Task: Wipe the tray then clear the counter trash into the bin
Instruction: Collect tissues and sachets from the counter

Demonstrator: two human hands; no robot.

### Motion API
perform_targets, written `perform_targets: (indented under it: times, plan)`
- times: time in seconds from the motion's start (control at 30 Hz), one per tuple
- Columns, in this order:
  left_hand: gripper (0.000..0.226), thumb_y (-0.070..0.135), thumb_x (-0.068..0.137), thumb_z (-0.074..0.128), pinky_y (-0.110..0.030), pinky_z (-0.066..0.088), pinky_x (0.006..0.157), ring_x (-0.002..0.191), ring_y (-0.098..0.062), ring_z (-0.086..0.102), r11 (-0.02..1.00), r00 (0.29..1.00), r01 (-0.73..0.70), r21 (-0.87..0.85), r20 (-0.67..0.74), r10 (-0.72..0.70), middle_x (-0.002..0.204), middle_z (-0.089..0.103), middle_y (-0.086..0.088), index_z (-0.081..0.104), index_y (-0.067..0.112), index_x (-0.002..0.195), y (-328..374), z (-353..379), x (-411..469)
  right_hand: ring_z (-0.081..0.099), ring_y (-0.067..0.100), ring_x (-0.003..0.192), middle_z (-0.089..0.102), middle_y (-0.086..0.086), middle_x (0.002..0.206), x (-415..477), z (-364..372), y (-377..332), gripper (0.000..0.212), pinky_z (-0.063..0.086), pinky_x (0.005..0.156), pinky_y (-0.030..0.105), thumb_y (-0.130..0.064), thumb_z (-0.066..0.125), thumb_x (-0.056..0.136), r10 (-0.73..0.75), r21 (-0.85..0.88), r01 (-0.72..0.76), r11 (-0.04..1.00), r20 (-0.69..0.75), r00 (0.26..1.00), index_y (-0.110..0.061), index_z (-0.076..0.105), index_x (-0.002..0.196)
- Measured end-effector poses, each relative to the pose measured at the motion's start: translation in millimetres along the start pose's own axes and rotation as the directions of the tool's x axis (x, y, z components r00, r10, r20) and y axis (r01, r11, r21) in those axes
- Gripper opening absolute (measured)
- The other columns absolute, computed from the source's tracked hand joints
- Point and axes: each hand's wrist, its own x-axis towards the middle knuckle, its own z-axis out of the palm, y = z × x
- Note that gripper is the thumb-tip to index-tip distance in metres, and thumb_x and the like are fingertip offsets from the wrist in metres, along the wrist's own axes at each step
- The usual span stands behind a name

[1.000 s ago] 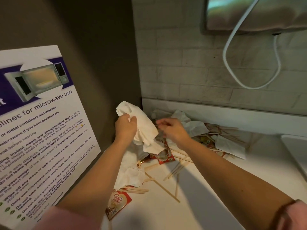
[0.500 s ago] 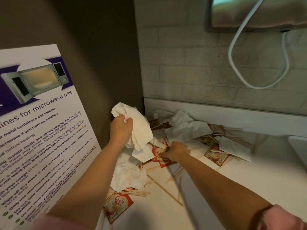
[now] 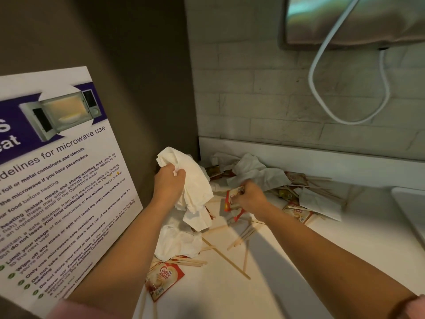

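My left hand (image 3: 169,184) grips a bunch of crumpled white paper napkins (image 3: 195,187) above the counter's left corner. My right hand (image 3: 249,198) is closed on red creamer sachets (image 3: 231,199), lifted slightly off the white counter (image 3: 322,261). Under the hands lie another crumpled napkin (image 3: 178,244), several wooden stir sticks (image 3: 239,238) and a Coffee-mate sachet (image 3: 164,278). More napkins (image 3: 255,172) and sachets (image 3: 297,214) are piled against the backsplash. A white tray edge (image 3: 411,212) shows at the right.
A microwave-use poster (image 3: 57,180) leans on the brown side wall at left. Above the tiled back wall hangs a metal dispenser (image 3: 354,17) with a looping white cable (image 3: 322,84). No bin is in view.
My right hand went from the napkin pile down to the red sachets, closed on them and lifted them a little. The left hand kept its hold on the napkins.
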Motion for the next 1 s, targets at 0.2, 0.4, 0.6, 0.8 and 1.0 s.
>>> perform_targets:
  times: [0.2,0.4,0.6,0.8,1.0]
  plan:
    - [0.029,0.016,0.098,0.044,-0.029,0.043,0.09,0.117,-0.025,0.053,1.0,1.0,-0.021,0.01,0.015,0.021,0.129,0.055,-0.01,0.052,0.006,0.124,8,-1,-17,0.055,0.017,0.08,0.05,0.002,0.087,-15,-33,-4,0.064,0.052,0.07,0.033,-0.003,0.066,0.083,-0.109,0.066,0.11,0.992,-0.023,0.994,-0.017,0.031,0.135]
    - [0.03,0.013,0.098,0.042,-0.026,0.038,0.082,0.111,-0.025,0.052,0.999,0.999,-0.047,0.022,-0.022,0.048,0.13,0.052,-0.011,0.049,0.004,0.126,18,3,-37,0.053,0.012,0.073,0.05,0.002,0.087,-37,-60,-9,0.06,0.048,0.057,0.019,0.003,0.066,0.081,-0.118,0.218,0.103,0.971,0.057,0.991,-0.017,0.043,0.133]
    - [0.028,0.011,0.097,0.042,-0.026,0.038,0.08,0.096,-0.015,0.045,0.999,0.999,-0.05,-0.001,-0.001,0.05,0.125,0.052,-0.009,0.048,0.006,0.124,26,13,-55,0.058,0.012,0.08,0.053,0.006,0.111,-51,-87,-18,0.053,0.047,0.059,0.021,0.004,0.061,0.083,-0.174,0.542,0.197,0.817,-0.094,0.98,-0.019,0.051,0.13]
    - [0.023,0.012,0.095,0.047,-0.024,0.047,0.075,0.1,-0.018,0.055,0.996,0.996,-0.041,-0.08,0.08,0.047,0.121,0.055,-0.007,0.049,0.013,0.118,32,38,-81,0.062,0.023,0.096,0.059,0.009,0.113,-73,-95,-19,0.036,0.054,0.067,0.03,0.008,0.055,0.086,-0.28,0.878,0.225,0.423,-0.109,0.954,-0.022,0.059,0.106]
    - [0.026,0.011,0.093,0.051,-0.042,0.051,0.093,0.104,-0.025,0.057,0.938,0.99,0.092,-0.335,0.132,-0.05,0.111,0.054,-0.001,0.046,0.021,0.117,39,56,-101,0.063,0.02,0.086,0.061,0.009,0.101,-82,-81,10,0.028,0.053,0.07,0.031,0.008,0.058,0.084,-0.216,0.87,0.088,0.485,0.021,0.976,-0.015,0.058,0.102]
